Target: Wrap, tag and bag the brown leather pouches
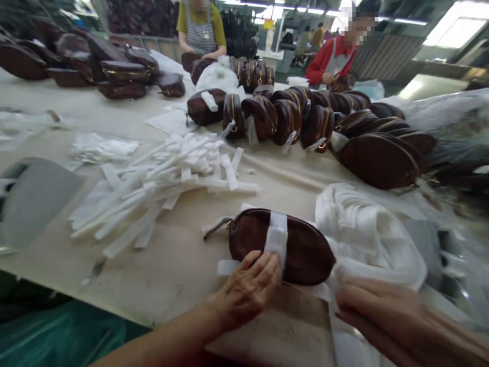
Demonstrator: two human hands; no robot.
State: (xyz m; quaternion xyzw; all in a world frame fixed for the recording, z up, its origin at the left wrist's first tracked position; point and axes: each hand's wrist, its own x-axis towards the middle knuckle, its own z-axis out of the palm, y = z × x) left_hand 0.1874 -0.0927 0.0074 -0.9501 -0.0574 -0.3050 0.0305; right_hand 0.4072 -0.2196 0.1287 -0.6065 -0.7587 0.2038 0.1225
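Observation:
A dark brown zip pouch [301,250] lies in front of me, a zip pull [217,227] sticking out at its left end. Around its middle runs a white strip [278,229]. My left hand [250,283] presses the lower part of that strip against the pouch, fingers close together and bent; its thumb is hardly visible. My right hand [376,308] is to the right of the pouch, close to a white coiled band of material [359,229]. Motion smears its fingers, so whether it holds anything is unclear.
Many loose white strips [168,178] are heaped left of the pouch. Brown pouches stand in rows [286,120] beyond it and in a pile [110,71] at the far left. Clear plastic sheeting [454,122] covers the right side. Two people work across the table.

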